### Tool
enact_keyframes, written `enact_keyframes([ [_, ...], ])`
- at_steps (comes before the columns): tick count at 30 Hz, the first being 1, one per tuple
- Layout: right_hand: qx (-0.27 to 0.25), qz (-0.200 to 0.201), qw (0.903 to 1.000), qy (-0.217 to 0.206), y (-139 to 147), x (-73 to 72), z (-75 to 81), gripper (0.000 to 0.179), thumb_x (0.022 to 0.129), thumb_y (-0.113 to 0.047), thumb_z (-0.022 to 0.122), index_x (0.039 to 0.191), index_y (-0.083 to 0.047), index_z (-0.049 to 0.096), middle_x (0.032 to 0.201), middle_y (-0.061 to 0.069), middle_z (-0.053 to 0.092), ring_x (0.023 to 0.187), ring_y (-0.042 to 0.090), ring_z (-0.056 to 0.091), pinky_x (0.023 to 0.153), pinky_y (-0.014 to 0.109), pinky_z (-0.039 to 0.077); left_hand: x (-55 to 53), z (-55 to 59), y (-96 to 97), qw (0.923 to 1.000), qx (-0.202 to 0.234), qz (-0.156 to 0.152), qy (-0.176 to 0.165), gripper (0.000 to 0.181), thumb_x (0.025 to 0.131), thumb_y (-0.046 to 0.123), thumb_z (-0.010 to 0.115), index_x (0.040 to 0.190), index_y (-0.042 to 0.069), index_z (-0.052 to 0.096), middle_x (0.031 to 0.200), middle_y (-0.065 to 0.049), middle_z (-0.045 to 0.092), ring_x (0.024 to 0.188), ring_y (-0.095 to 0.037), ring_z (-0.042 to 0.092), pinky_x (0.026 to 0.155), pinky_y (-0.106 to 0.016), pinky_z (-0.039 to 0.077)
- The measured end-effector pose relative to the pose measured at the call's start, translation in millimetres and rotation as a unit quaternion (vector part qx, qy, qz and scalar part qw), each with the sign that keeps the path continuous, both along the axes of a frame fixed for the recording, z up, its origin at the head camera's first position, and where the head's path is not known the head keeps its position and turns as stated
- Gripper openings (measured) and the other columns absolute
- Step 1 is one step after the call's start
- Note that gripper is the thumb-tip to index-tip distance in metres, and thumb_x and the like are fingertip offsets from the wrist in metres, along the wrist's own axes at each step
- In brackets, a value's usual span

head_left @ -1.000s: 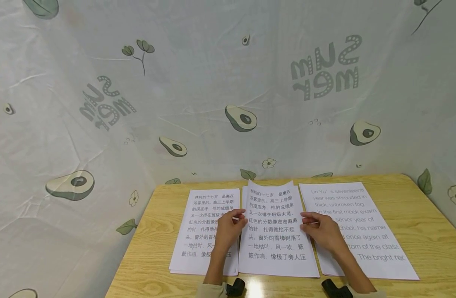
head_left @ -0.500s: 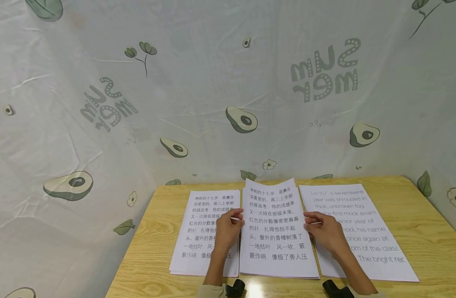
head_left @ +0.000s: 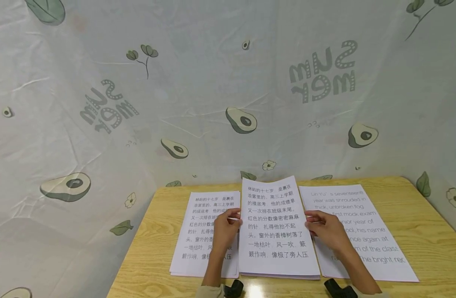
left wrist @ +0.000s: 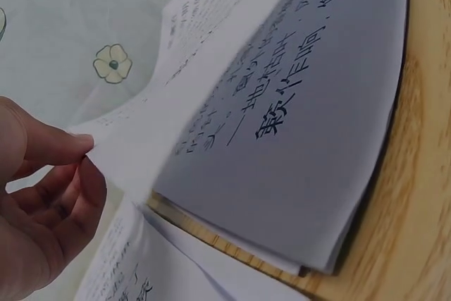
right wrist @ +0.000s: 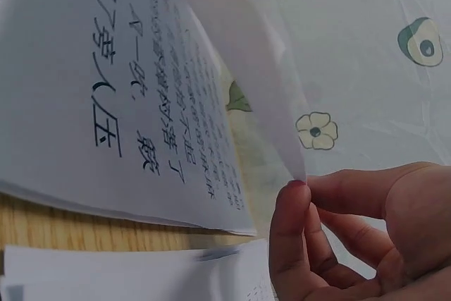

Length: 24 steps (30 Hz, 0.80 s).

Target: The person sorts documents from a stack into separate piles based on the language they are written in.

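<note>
The left hand [head_left: 226, 229] and right hand [head_left: 327, 232] each pinch a long side of the sheet [head_left: 274, 231] — it lies squarely between them, neither nearer, raised over the middle pile [right wrist: 53, 125], its long axis pointing toward the far edge of the table [head_left: 436, 248].

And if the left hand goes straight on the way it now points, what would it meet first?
First the raised sheet, whose edge the left hand pinches; beyond it, probably the right hand at the opposite edge, though depth is unclear.
</note>
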State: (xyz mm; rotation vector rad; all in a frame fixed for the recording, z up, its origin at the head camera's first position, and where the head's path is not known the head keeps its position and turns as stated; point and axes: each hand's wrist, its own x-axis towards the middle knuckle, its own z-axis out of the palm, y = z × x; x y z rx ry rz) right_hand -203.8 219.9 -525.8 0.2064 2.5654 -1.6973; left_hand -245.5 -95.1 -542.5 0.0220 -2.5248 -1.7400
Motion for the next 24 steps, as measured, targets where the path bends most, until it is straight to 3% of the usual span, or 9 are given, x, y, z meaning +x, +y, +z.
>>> enact_keyframes([
  [5, -0.041, 0.006, 0.9989, -0.022, 0.6, -0.6, -0.4, 0.051, 0.103, -0.014, 0.069, 0.149, 0.005, 0.057, 0.132, 0.022, 0.067, 0.097, 0.010, 0.069, 0.080, 0.022, 0.061, 3.9, 0.1, -7.5, 0.9998, 0.018, -0.002, -0.005, 0.035, 0.092, -0.003, 0.075, 0.126, 0.006, 0.077, 0.106, -0.009, 0.075, 0.082, -0.013, 0.070, 0.068, -0.025, 0.064],
  [13, -0.099, 0.022, 0.9946, -0.023, -11.6, -2.7, -4.6, 0.053, 0.102, -0.013, 0.071, 0.149, 0.006, 0.056, 0.127, 0.018, 0.068, 0.094, 0.010, 0.069, 0.080, 0.024, 0.062, 8.1, 1.8, -27.4, 0.9993, 0.034, -0.002, -0.013, 0.034, 0.094, -0.001, 0.074, 0.127, 0.008, 0.077, 0.109, -0.011, 0.074, 0.086, -0.015, 0.071, 0.071, -0.027, 0.065],
  [18, -0.133, 0.020, 0.9904, -0.030, -34.5, -5.3, -6.8, 0.051, 0.102, -0.009, 0.070, 0.149, 0.006, 0.057, 0.127, 0.017, 0.068, 0.094, 0.012, 0.070, 0.079, 0.024, 0.062, 7.6, 3.4, -50.6, 0.9994, 0.031, 0.006, -0.018, 0.034, 0.095, 0.000, 0.073, 0.128, 0.009, 0.077, 0.112, -0.012, 0.073, 0.087, -0.017, 0.069, 0.072, -0.028, 0.064],
  [24, -0.175, 0.018, 0.9839, -0.029, -71.4, -7.3, -11.4, 0.045, 0.101, -0.006, 0.070, 0.143, 0.008, 0.060, 0.109, 0.010, 0.068, 0.090, 0.015, 0.068, 0.075, 0.024, 0.063, 8.8, 4.3, -82.8, 0.9993, 0.018, 0.021, -0.024, 0.034, 0.096, 0.001, 0.072, 0.130, 0.006, 0.076, 0.113, -0.015, 0.072, 0.086, -0.018, 0.066, 0.071, -0.028, 0.061],
])
